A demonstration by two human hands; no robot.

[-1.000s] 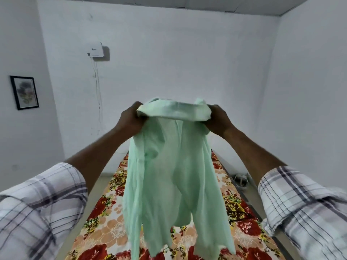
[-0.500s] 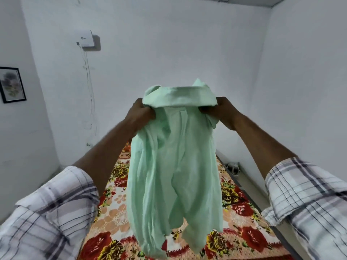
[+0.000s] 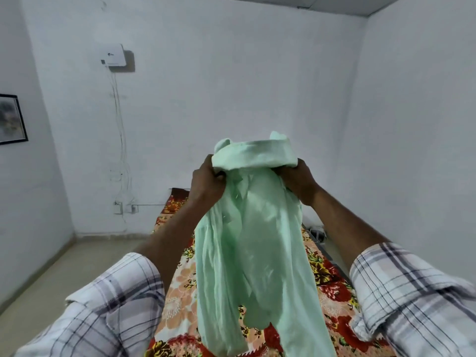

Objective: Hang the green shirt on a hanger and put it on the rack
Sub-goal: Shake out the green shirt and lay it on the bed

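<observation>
Green shirt [image 3: 249, 243] hung above the floral bed [image 3: 332, 282]. Left hand [image 3: 206, 180] and right hand [image 3: 296, 180] gripped its collar ends, fingers [image 3: 219, 176] curled, pinching fabric.

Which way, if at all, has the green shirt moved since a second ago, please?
Yes: judged against the white wall box, the green shirt now sits farther right and slightly lower.

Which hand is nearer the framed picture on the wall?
Left. The left hand grips the green shirt on the side toward the framed picture; the right hand grips the shirt's far side.
</observation>
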